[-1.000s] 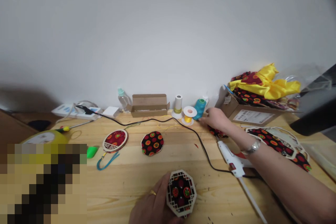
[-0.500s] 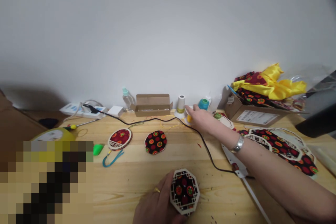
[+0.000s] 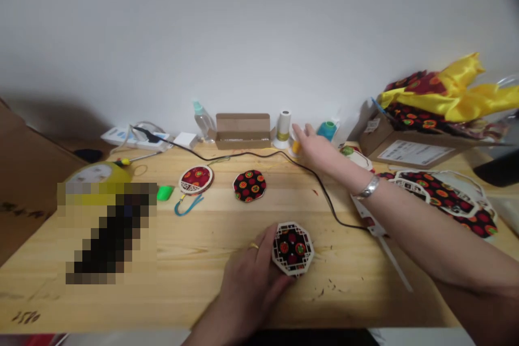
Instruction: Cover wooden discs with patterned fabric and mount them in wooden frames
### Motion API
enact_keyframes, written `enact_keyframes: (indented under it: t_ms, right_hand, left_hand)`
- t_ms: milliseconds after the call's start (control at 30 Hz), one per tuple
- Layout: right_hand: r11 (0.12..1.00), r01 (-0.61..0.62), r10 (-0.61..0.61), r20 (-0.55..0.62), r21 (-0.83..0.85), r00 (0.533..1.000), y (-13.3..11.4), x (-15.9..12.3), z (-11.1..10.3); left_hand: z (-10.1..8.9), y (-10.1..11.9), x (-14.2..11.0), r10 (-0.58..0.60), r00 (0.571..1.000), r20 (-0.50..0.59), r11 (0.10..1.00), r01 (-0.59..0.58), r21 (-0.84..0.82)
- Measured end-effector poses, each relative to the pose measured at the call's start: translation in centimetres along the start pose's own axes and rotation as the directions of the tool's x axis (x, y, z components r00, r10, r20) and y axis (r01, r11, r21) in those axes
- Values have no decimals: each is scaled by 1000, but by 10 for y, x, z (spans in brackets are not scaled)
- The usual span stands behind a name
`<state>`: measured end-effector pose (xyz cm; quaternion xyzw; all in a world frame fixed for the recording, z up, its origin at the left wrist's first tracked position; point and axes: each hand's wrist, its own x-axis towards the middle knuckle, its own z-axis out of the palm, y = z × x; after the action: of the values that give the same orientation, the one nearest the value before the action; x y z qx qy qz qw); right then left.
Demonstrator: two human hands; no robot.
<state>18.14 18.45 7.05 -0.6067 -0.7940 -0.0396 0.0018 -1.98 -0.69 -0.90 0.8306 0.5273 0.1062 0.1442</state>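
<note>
My left hand (image 3: 249,275) is closed around the left edge of an octagonal wooden lattice frame (image 3: 292,248) with black-and-red patterned fabric inside. My right hand (image 3: 316,146) is stretched to the back of the table, its fingers extended and apart. It is beside a yellow thread spool (image 3: 295,147), between a white spool (image 3: 284,125) and a teal thread cone (image 3: 326,130); any touch is unclear. A loose patterned fabric piece (image 3: 249,186) lies mid-table. Left of it is a round wooden-framed fabric pendant (image 3: 196,179) with a blue cord.
A black cable (image 3: 324,194) crosses the table. An open small carton (image 3: 243,132), a clear bottle (image 3: 203,120) and a power strip (image 3: 140,138) stand along the wall. A cardboard box (image 3: 409,143) of fabric is at right, near more framed pieces (image 3: 438,192). A green object (image 3: 164,193) lies left.
The camera view has tilted down, showing the table's front edge. My right hand stays by the spools with its fingers a little more raised. My left hand still holds the octagonal frame.
</note>
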Motion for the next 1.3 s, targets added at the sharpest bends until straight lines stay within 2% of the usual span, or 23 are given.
enact_keyframes:
  t_ms: [100, 233, 300, 367, 467, 600, 767, 1033, 1300]
  right_hand:
    - [1000, 20, -20, -18, 11, 1000, -2, -29, -18]
    - [989, 98, -91, -71, 106, 993, -11, -102, -33]
    - [957, 138, -113, -109, 255, 988, -18, -142, -25]
    - [890, 177, -113, -174, 419, 978, -26, -177, -7]
    - [803, 141, -49, -173, 579, 984, -37, -208, 25]
    - [728, 113, -23, -140, 677, 990, -47, -217, 49]
    - [691, 129, -92, -91, 711, 992, -46, -212, 49]
    - [710, 136, -106, -87, 691, 991, -48, -206, 54]
    - [725, 135, -102, -89, 676, 991, -50, -206, 53]
  left_hand:
    - [-4, 2, 1, 5, 1000, 3, 1000, -5, -17]
    - [-3, 3, 0, 12, 1000, -11, 1000, -13, -24]
    - [-3, 3, -1, 5, 1000, -14, 999, -5, -33]
    - [-4, 2, -1, -4, 1000, -15, 999, 3, -51]
    - [-5, 0, -2, 3, 1000, -14, 996, -4, -90]
    - [-7, -1, -4, -23, 1000, -5, 990, 22, -140]
    - [-10, 1, -3, -49, 999, -22, 985, 45, -165]
    - [-9, 0, -2, -38, 999, -3, 989, 37, -142]
    - [-5, 1, -3, -38, 999, -13, 998, 37, -51]
